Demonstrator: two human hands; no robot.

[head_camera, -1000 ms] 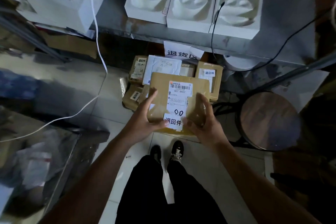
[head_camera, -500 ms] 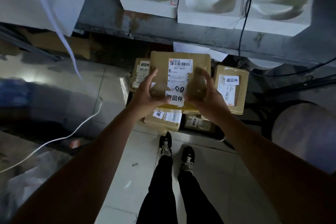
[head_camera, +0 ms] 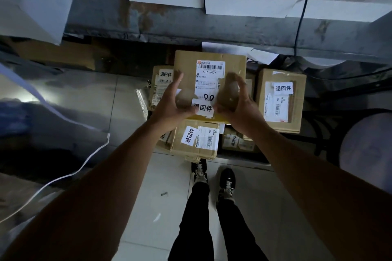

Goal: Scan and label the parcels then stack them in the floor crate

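Cardboard parcel (head_camera: 209,82), brown, is held between both hands above the stacked parcels on the floor. Left hand (head_camera: 172,104) grips its near left edge, fingers curled against the side, thumb on top by a white label (head_camera: 203,108). Right hand (head_camera: 237,105) pinches the near right edge the same way. Below lie more labelled parcels: one near (head_camera: 196,141), one to the right (head_camera: 281,99), one to the left (head_camera: 160,87). Farther off, white boxes (head_camera: 250,2) sit on a grey surface (head_camera: 101,17). A white cable (head_camera: 70,172) trails across the floor at left.
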